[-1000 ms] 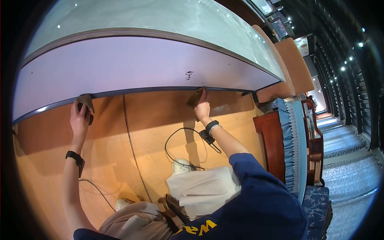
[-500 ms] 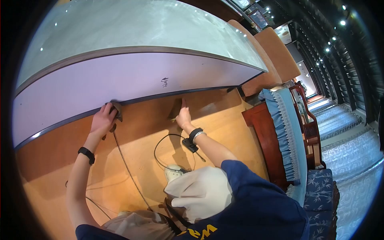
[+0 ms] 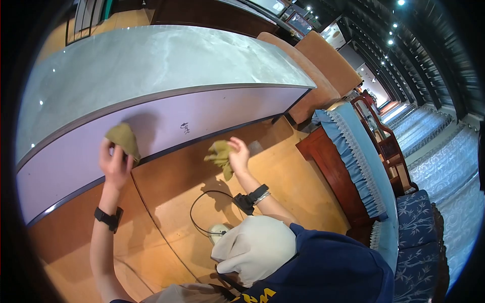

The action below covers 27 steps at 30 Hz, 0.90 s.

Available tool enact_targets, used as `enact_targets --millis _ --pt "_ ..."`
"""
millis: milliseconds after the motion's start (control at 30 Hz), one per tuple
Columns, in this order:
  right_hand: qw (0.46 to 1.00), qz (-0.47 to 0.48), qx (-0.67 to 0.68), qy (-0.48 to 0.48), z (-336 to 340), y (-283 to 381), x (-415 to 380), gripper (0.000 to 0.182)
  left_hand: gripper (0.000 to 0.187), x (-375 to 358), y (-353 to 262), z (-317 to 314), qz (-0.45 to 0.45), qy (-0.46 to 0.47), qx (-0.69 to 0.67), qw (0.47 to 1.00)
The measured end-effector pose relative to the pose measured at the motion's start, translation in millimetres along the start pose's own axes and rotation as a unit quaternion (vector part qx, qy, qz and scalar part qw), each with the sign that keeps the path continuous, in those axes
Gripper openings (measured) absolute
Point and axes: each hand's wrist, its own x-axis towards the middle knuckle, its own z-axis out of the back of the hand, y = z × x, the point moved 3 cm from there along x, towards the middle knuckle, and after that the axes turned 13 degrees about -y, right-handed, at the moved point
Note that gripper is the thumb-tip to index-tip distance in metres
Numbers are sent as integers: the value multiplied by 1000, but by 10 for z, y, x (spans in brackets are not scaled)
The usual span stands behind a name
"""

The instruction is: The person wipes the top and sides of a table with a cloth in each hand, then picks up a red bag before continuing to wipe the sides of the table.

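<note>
A tan floor (image 3: 283, 177) with a dark line across it runs along the near edge of the table (image 3: 187, 55), whose glossy, marbled top catches glints. Beyond the far edge stands a dark wooden cabinet (image 3: 202, 17); by the right end, orange-brown upholstered seating (image 3: 328, 63). Off the near right corner, lace-trimmed blue cloth (image 3: 353, 149) covers reddish wooden furniture (image 3: 323, 174). Farther right hang pale patterned curtains (image 3: 439, 187), under a dark ceiling (image 3: 429, 55) with bright spotlights (image 3: 390, 42).

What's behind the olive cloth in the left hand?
The pale side panel shows on both sides of the olive cloth. Whatever lies directly behind the cloth and the left hand is covered.
</note>
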Motion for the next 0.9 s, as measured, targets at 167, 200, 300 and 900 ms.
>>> enact_targets --millis 167,200,300,900 --pt "950 47 258 -172 81 1646 321 53 28 1050 -93 380 42 -253 74 964" --pt "929 77 325 -162 34 1962 388 54 27 1124 56 434 94 -276 56 955" --pt "878 237 400 -112 -177 2833 397 56 35 1288 486 624 262 -304 -41 915" --pt "805 587 3 87 -1551 2880 -500 14 34 1601 193 479 75 129 229 962"
